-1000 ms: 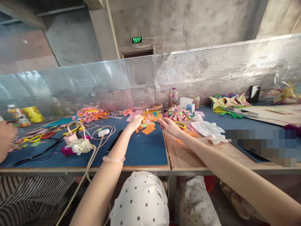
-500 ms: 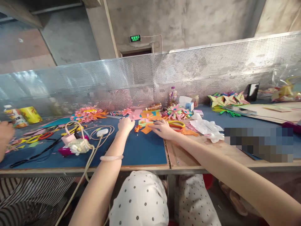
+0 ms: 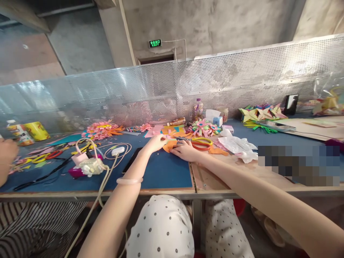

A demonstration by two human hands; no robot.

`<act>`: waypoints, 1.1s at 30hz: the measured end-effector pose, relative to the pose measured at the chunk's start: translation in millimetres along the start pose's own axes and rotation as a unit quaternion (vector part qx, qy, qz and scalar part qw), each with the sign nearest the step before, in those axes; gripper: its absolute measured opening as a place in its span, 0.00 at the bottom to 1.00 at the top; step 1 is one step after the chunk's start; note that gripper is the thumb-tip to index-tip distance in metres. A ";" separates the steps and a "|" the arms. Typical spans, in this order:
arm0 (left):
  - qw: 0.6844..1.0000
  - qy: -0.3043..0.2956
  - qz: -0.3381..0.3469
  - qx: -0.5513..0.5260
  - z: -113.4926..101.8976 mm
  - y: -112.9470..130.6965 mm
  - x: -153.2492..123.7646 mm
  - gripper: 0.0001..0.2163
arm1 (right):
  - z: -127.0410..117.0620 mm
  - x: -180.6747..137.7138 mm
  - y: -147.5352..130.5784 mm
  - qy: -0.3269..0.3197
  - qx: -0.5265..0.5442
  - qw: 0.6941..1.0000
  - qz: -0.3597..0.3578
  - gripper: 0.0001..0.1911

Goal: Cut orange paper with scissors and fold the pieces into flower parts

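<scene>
My left hand [image 3: 156, 142] reaches across the blue mat [image 3: 161, 172] to a heap of coloured paper pieces [image 3: 168, 133]; its fingers are together on an orange paper scrap [image 3: 171, 145]. Beside it, my right hand [image 3: 185, 151] lies palm down on the same orange scrap, fingers stretched flat. Just beyond the right hand lie scissors with yellow and red handles [image 3: 202, 142]. A pale bangle [image 3: 129, 181] is on my left wrist.
Paper flowers [image 3: 204, 128], crumpled white paper [image 3: 236, 146], a bottle [image 3: 198, 108], folded paper stars [image 3: 259, 113]. Left: a charger with coiled cables [image 3: 91, 165], pink paper flowers [image 3: 102, 129], another person's hand [image 3: 7, 152]. A perforated metal screen [image 3: 172, 89] closes the table's far side.
Both hands drew back from the far paper heap toward me. The right hand came down flat on the orange scrap; the left hand shifted left and then back to it.
</scene>
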State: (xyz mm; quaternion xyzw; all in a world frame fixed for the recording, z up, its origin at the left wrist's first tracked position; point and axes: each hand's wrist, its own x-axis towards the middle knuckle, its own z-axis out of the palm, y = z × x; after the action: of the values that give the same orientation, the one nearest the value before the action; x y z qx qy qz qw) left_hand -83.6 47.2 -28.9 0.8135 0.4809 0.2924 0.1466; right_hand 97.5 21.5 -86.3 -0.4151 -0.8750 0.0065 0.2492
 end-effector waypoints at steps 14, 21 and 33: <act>0.988 -0.040 -0.027 -0.149 8.0 4.2 2.5 0.14 | -9.8 -4.9 6.1 0.231 0.098 0.968 0.016 0.16; 0.975 -0.047 -0.062 -0.207 10.1 5.3 4.5 0.14 | -7.6 -5.7 15.0 0.240 0.150 0.959 -0.003 0.33; 0.937 -0.075 -0.048 -0.337 10.8 15.1 0.9 0.18 | -12.0 -1.4 15.2 0.140 0.346 0.922 0.107 0.16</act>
State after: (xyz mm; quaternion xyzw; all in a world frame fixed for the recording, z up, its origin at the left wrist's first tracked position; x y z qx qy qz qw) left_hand -66.1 41.0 -29.3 0.7120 0.3797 0.3681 0.4619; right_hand 114.6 28.1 -79.7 -0.3904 -0.7249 0.2774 0.4951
